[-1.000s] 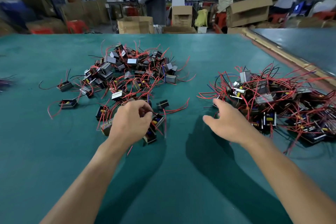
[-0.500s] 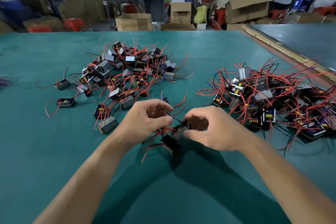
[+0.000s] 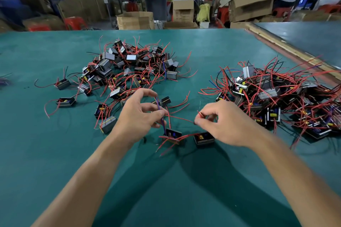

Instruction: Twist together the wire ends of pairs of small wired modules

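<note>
Table: I am looking down on a table (image 3: 55, 171) with a smooth, matt teal-green top, and two bare forearms are reaching out across it.
Left module: a small black box-shaped module (image 3: 173, 133) is lying on the green top between the hands, with thin red leads fanning out toward me. I am taking it as my landmark.
Right module: a second black box (image 3: 203, 139) with a yellow part on top is sitting just right of the left module, not touching it.
Left hand: the left hand (image 3: 140, 118) is hovering just up and left of the left module. Its thumb and forefinger are closing on a thin blue wire (image 3: 162, 116) that runs down toward that module, and the other fingers are curling loosely.
Right hand: the right hand (image 3: 227, 123) is working up and right of the left module. Its thumb and fingertips are pinching the end of a red wire (image 3: 181, 118) that stretches left.
Writing: any marks on the modules are too small for me to read.
Stray modules: single black boxes (image 3: 65, 101) are lying well left of the left module.
Left heap: a tangle of grey and black modules with red leads (image 3: 132, 64) is piling up beyond it, to the left.
Right heap: a denser tangle (image 3: 276, 97) is spreading beyond it, to the right.
Far background: brown cardboard boxes (image 3: 135, 20), red plastic stools (image 3: 75, 23) and blurred seated people are showing far beyond it.
</note>
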